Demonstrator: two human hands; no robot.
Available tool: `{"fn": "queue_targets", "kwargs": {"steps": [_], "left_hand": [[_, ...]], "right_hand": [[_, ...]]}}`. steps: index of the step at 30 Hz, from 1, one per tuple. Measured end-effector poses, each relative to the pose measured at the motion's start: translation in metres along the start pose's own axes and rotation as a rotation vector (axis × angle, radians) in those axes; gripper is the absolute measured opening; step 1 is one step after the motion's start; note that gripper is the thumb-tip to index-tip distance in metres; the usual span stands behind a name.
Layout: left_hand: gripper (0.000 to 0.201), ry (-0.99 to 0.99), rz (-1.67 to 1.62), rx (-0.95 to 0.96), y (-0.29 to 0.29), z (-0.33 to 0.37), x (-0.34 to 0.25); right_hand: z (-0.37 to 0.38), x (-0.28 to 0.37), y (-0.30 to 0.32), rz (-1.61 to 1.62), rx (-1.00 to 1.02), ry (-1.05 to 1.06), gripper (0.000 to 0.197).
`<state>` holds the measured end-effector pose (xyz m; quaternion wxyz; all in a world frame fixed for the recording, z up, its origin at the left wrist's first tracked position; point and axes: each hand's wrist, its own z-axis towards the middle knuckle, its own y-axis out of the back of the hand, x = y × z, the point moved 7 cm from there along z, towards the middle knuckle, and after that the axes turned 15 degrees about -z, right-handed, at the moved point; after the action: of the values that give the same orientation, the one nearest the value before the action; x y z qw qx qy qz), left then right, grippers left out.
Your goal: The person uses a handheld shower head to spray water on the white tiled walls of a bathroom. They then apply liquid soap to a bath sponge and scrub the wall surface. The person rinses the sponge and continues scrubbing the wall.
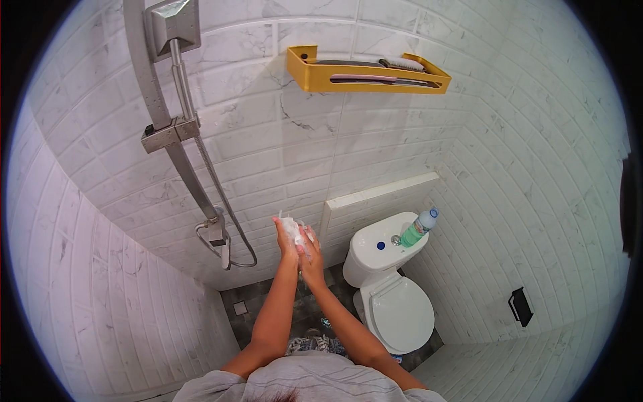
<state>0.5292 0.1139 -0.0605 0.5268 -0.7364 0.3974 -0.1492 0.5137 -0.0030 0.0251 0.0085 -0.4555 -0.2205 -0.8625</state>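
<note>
Apparently well into a lathering step, judging by the white over the fingers. Held the left hand (283, 245) and the right hand (311, 257) together, wrists close, in front of the marbled tile wall (295, 161), with a white foam-like mass (292, 230) pressed between the palms and reaching up past the fingertips. Could not tell curled fingers from straight ones on either side, with so much white in the way; nor could tell pure foam from foam around something firmer.

Seemed to have got the lather worked up and at least partly spread. Judged the rinsing as not yet done, with white clinging thickly to the left palm and the right fingers alike. Had neither hand on the shower mixer (217, 236) nor on the looped metal hose (254, 257), both off to the left and apart from the fingers.

To the right, had a clear and green plastic bottle (413, 233) standing on the toilet tank (365, 239), near a small dark blue disc (380, 246), perhaps a cap. Took the bottle as out of use just then, being well apart from the foam. Higher up, saw a yellow wall shelf (319, 79) holding a brush (404, 64), both untouched.
</note>
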Motion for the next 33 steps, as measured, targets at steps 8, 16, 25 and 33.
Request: {"fn": "queue_targets", "kwargs": {"steps": [8, 16, 25, 33], "left_hand": [[0.046, 0.034, 0.255, 0.344, -0.020, -0.060, 0.056], [0.038, -0.236, 0.266, 0.057, 0.017, -0.016, 0.041], [0.023, -0.036, 0.178, -0.039, 0.043, -0.004, 0.044], [0.034, 0.052, 0.418, 0.065, 0.021, -0.030, 0.083]], "right_hand": [[0.022, -0.099, 0.036, 0.206, -0.158, -0.398, 0.014], [0.032, -0.164, 0.058, 0.044, 0.127, -0.456, 0.032], [0.025, -0.324, 0.126, -0.985, 0.209, -0.183, 0.024], [0.040, -0.300, 0.155, -0.844, 0.351, -0.069, 0.026]]}}
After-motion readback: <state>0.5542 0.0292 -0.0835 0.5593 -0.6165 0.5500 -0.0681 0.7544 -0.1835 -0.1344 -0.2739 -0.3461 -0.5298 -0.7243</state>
